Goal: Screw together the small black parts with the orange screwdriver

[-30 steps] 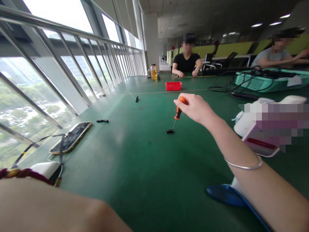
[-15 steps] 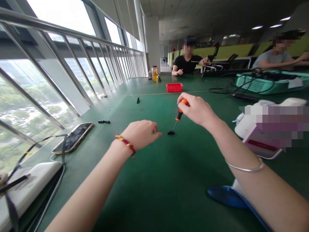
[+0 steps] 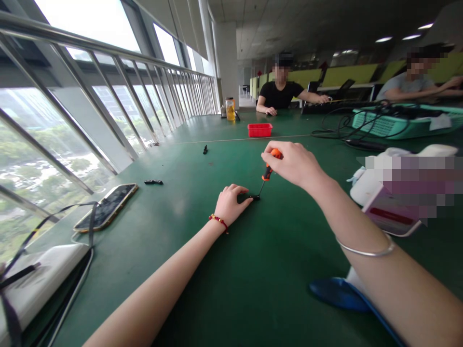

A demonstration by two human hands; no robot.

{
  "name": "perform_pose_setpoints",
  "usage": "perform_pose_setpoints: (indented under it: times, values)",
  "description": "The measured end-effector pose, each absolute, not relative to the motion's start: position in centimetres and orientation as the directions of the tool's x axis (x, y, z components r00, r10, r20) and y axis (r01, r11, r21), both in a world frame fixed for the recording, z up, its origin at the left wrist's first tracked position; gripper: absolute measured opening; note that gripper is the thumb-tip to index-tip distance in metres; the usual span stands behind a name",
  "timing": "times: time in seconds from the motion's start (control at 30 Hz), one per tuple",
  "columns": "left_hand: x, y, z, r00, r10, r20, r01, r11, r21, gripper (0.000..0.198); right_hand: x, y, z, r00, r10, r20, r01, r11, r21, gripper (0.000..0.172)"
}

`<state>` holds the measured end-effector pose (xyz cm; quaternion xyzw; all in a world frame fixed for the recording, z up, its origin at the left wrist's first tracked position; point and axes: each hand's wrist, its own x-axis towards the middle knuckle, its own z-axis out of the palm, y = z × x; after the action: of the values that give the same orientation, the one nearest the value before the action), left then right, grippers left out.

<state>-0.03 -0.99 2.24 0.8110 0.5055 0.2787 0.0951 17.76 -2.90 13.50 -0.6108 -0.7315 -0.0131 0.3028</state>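
A small black part (image 3: 255, 197) lies on the green table, pinched at its left end by the thumb and fingers of my left hand (image 3: 233, 203). My right hand (image 3: 291, 161) is closed around the orange and black handle of a screwdriver (image 3: 267, 172). The screwdriver leans slightly, and its thin shaft runs down to the right end of the black part. I cannot make out what the tip touches. Similar black pieces lie farther off, one dark piece (image 3: 154, 182) to the left and another dark piece (image 3: 205, 149) beyond my left hand.
A phone (image 3: 106, 207) and a white power strip (image 3: 43, 279) with cables lie at the left by the railing. A red box (image 3: 259, 130) stands ahead. A teal basket (image 3: 401, 126) with cables and a white-and-pink object (image 3: 388, 207) are at the right. A person (image 3: 280, 91) sits opposite.
My left hand has moved right to the black part and taken hold of its left end. My right hand stays nearly in place with the screwdriver. The person opposite has stretched out an arm.
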Motion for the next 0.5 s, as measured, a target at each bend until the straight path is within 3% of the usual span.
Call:
perform_pose_setpoints:
  times: [0.1,0.23,0.3,0.5]
  values:
    - [-0.02,-0.88,1.99,0.331,0.875,0.353,0.771,-0.467,0.434,0.019,17.63,-3.2,13.73,-0.09,0.891,0.446,0.906,0.259,-0.334,0.038]
    - [-0.09,-0.86,1.81,0.344,0.871,0.352,0.765,-0.477,0.433,0.016,17.46,-3.39,13.88,-0.069,0.894,0.443,0.919,0.229,-0.32,0.019]
    - [-0.09,-0.89,1.87,0.349,0.869,0.351,0.76,-0.481,0.437,0.016,17.4,-3.47,13.96,-0.059,0.901,0.43,0.925,0.211,-0.317,0.019]
    - [-0.19,-0.93,2.04,0.361,0.869,0.339,0.764,-0.484,0.428,0.019,17.47,-3.74,14.0,-0.082,0.905,0.418,0.934,0.216,-0.285,0.04]
